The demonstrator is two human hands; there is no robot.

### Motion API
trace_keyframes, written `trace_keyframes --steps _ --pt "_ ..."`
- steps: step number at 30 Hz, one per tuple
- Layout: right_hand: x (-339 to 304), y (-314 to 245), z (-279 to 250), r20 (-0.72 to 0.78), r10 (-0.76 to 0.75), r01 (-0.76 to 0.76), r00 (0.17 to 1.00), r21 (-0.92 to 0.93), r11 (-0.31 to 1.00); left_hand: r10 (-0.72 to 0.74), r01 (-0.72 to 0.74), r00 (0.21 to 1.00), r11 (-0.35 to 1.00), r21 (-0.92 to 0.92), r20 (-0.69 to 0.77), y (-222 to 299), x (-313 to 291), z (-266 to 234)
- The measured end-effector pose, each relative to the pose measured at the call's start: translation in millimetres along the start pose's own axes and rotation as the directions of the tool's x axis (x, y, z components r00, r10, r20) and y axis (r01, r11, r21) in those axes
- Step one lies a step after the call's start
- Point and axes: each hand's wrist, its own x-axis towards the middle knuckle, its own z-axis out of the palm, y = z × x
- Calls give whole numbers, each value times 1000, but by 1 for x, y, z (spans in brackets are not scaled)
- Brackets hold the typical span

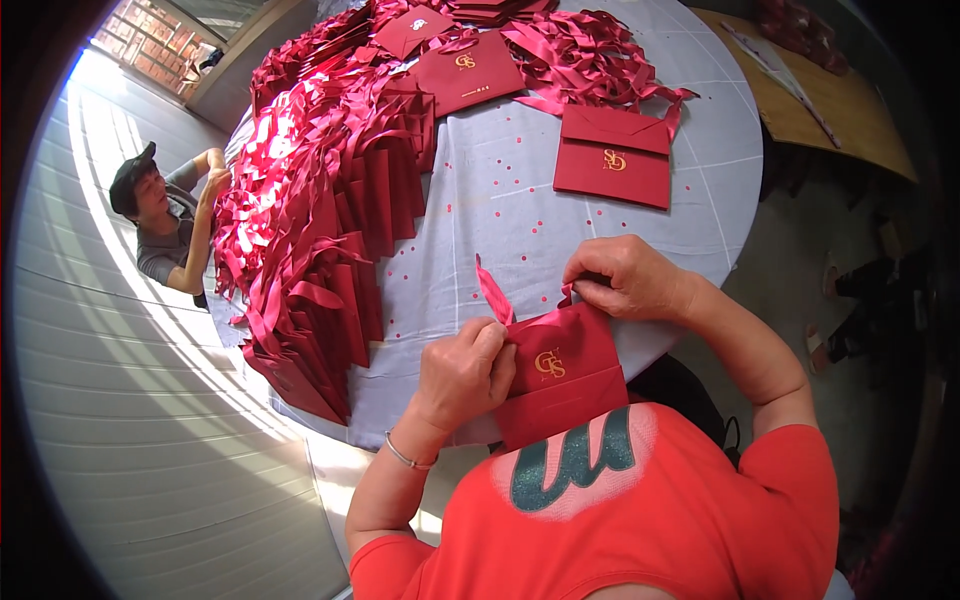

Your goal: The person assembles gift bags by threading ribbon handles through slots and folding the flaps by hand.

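Observation:
A flat red paper gift bag (pixel 578 358) with a gold emblem lies at the near table edge, against my shirt. Closed round its left upper corner, my left hand (pixel 462 372) grips the bag near a dark pink ribbon (pixel 492 290) that sticks up past the fingers. At the bag's upper right corner my right hand (pixel 632 280) pinches a short piece of ribbon (pixel 566 294) between thumb and fingers. Those fingertips partly hide where the ribbon meets the bag.
A long row of red bags (pixel 375 205) with tangled ribbons fills the table's left side. Beyond my right hand lies another red bag (pixel 612 160); more bags and ribbons (pixel 590 60) sit at the back. Small red dots speckle the pale tablecloth (pixel 480 215). A capped person (pixel 170 215) is at the left edge.

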Motion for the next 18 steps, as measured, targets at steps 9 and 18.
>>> trace_keyframes --steps 9,18 --pt "0 1 1 -16 4 -4 1000 6 1000 52 -59 995 995 76 81 -2 4 -3" --pt "1 -7 -2 -61 111 -106 992 79 991 -11 12 1000 994 108 -8 2 15 -7"
